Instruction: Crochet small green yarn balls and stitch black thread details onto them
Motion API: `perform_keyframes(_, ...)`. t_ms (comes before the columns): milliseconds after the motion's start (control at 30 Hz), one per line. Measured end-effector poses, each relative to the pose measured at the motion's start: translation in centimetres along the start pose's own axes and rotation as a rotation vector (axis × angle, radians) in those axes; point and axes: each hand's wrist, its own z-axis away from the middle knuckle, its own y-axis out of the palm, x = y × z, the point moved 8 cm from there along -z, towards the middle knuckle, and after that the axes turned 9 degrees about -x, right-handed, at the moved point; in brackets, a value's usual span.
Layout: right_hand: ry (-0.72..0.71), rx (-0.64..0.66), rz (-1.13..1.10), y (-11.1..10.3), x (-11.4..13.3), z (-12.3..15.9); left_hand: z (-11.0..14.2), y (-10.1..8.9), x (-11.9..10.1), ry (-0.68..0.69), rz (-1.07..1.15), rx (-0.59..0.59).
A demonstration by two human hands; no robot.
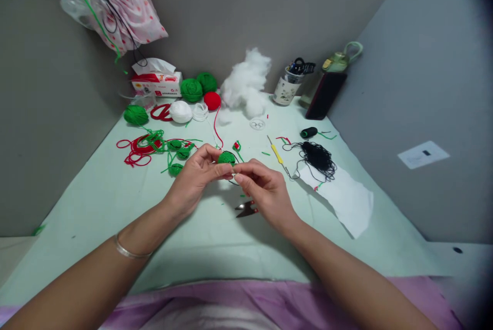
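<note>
A small green crocheted ball [226, 158] sits in the fingers of my left hand [196, 178], which is closed on it. The thumb and forefinger of my right hand [265, 188] pinch together just at the ball's lower right; what lies between them is too small to make out. A thin black strand curves beside the ball. Under my right hand show the dark blades of thread snips [245, 209], pointing left; their handle end is hidden, so whether the hand holds them I cannot tell. Beyond the ball lies a small red-and-green crocheted piece [237, 146].
To the left lie tangled red yarn [140, 147] and several green pieces [175, 169]. Yarn balls [191, 90], white stuffing [248, 83] and a pen cup [287, 87] line the back. A yellow crochet hook [276, 153], black yarn [318, 160] and white paper [346, 201] lie right.
</note>
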Motion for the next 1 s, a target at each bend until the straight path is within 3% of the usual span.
perform_keyframes(233,-0.058,-0.086,-0.005,-0.3,-0.5,-0.2,0.5,0.9,0.6,-0.063,0.102,0.057)
perform_keyframes(367,-0.007,-0.099,-0.029,-0.1,-0.8,-0.2,0.5,0.8,0.9,-0.032,0.080,0.037)
perform_keyframes(767,0.330,0.046,-0.227,0.2,-2.4,-1.6,-0.2,-0.7,-0.3,0.270,-0.251,-0.058)
perform_keyframes(900,0.374,0.071,-0.285,0.0,-2.6,-1.6,-0.1,-0.4,-0.6,0.358,-0.372,-0.036)
perform_keyframes(1000,0.311,0.104,-0.221,-0.1,-2.3,-1.6,-0.3,-0.2,-0.3,0.396,-0.428,0.015)
